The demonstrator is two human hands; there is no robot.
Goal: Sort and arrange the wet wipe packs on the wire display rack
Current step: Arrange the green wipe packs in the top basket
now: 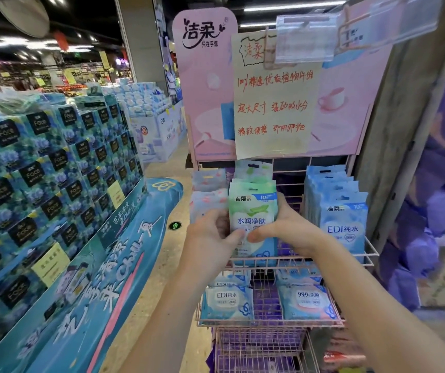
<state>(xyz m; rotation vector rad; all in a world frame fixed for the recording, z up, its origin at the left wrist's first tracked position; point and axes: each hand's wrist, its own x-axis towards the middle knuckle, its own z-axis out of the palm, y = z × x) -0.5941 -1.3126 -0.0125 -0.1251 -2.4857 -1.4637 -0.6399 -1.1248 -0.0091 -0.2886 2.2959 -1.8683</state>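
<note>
A person stands facing a pink wire display rack (269, 322) in a shop and holds one green wet wipe pack (252, 211) upright in both hands, at the middle of the upper shelf. The left hand (210, 238) grips the pack's left edge with the thumb pressed on its front. The right hand (288, 230) grips the right edge the same way, with its fingers (279, 197) curled round behind. The pack sits just in front of a row of matching green packs (253, 170). A row of pink-patterned packs (207, 195) stands just to the left, and a row of blue packs (343, 224) stands to the right across an open gap. More blue packs (226, 302) lie on the shelf below. A handwritten paper sign (272, 103) hangs above the rack, and stacked tissue boxes (54, 157) fill the left of the scene. From here, the pack looks about to join the green row. It could lean and topple forward if released before it rests against the pack behind. It could also fall sideways into the open gap, or a careless left hand could nudge the pink-patterned row out of line.
</note>
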